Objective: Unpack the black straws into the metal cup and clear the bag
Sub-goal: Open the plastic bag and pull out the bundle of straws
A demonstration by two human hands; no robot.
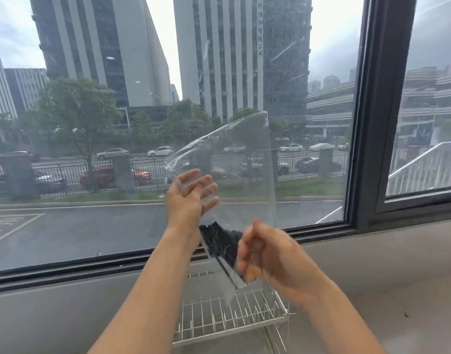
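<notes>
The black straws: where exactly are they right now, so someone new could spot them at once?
Start at the big window, then drop to the clear plastic bag held up before it, above the white wire rack. The black straws sit bunched at the bag's lower end, between the left hand and right hand, the only dark thing inside the see-through plastic.

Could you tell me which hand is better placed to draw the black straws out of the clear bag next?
The left hand, probably. It is open with fingers spread beside the clear bag, free to reach in. The right hand is closed on the bag's lower end around the black straws, steadying it.
</notes>
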